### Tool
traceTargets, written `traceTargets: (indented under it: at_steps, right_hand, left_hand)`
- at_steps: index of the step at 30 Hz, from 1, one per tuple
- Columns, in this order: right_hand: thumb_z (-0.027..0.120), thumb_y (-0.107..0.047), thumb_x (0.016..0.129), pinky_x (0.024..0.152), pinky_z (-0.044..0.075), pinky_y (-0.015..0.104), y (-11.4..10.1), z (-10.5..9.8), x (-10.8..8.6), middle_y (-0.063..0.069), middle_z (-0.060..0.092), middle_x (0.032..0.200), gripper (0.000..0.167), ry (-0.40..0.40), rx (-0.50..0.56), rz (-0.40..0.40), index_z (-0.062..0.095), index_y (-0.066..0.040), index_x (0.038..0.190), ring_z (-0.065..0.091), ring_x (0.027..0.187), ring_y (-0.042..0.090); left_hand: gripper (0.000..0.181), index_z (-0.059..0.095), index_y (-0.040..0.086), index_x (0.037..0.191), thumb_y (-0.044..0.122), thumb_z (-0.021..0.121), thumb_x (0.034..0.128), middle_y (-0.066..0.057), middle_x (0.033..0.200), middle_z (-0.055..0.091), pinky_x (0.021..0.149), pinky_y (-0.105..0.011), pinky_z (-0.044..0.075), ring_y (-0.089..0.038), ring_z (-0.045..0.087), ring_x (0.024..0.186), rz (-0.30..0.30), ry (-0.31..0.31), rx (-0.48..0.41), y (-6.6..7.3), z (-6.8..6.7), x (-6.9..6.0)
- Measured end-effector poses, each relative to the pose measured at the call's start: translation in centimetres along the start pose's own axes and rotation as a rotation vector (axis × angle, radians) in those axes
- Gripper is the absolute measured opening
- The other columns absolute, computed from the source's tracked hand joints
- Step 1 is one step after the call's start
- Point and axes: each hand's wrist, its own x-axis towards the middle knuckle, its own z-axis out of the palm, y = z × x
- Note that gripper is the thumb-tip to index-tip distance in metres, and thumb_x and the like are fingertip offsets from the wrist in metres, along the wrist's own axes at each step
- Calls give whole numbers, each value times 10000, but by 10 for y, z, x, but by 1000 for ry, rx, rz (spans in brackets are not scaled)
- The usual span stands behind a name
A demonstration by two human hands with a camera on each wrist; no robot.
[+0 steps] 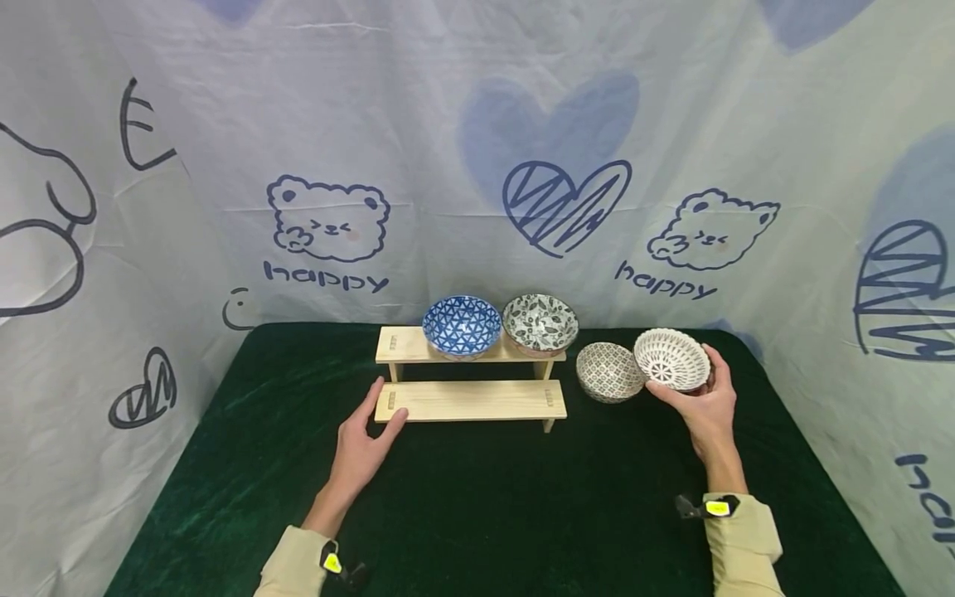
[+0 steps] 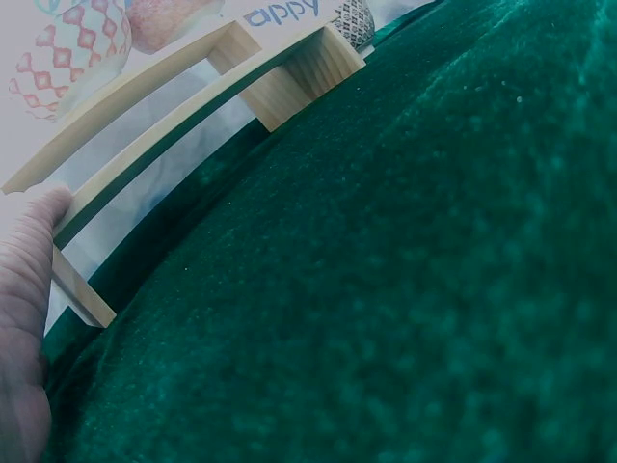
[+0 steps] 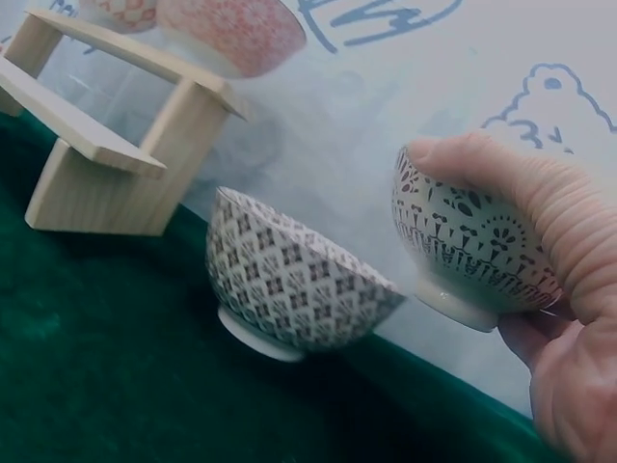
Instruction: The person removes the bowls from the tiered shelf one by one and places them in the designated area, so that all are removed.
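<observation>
1. A person's right hand (image 1: 707,406) holds the white bowl (image 1: 671,358) tilted above the green-covered worktop (image 1: 522,514), its thumb and fingers pinching the bowl's side.
2. Just beside it, apart in the right wrist view, the checked bowl (image 1: 608,372) sits upright on the worktop, right of the wooden rack (image 1: 470,401).
3. The left hand (image 1: 360,452), thumb and forefinger spread, touches the left end of the rack's lower shelf; its other fingers are hard to make out.
4. On the upper shelf, the blue bowl (image 1: 462,326) stands left of the leaf-patterned bowl (image 1: 540,323).
5. Behind hangs a printed cloth (image 1: 433,124).
</observation>
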Motion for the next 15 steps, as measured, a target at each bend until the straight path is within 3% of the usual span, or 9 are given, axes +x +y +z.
traceTargets:
  at_steps: [8, 15]
  right_hand:
    - [914, -61, 791, 1238, 340, 362, 11, -11, 5, 81, 351, 1659, 1073, 91, -32, 69, 274, -247, 1632, 382, 1475, 244]
    - [930, -61, 770, 1243, 333, 364, 26, -12, 7, 77, 372, 1644, 1057, 151, -27, 79, 309, -246, 1605, 391, 1449, 191]
  left_hand:
    - [772, 376, 127, 1628, 442, 701, 1002, -76, 1661, 391, 1242, -553, 301, -299, 381, 1528, 16, 15, -7, -1, 0, -1]
    - [772, 377, 134, 1628, 452, 697, 1002, -71, 1660, 393, 1243, -554, 300, -294, 379, 1529, 15, 16, -10, -1, 0, -1]
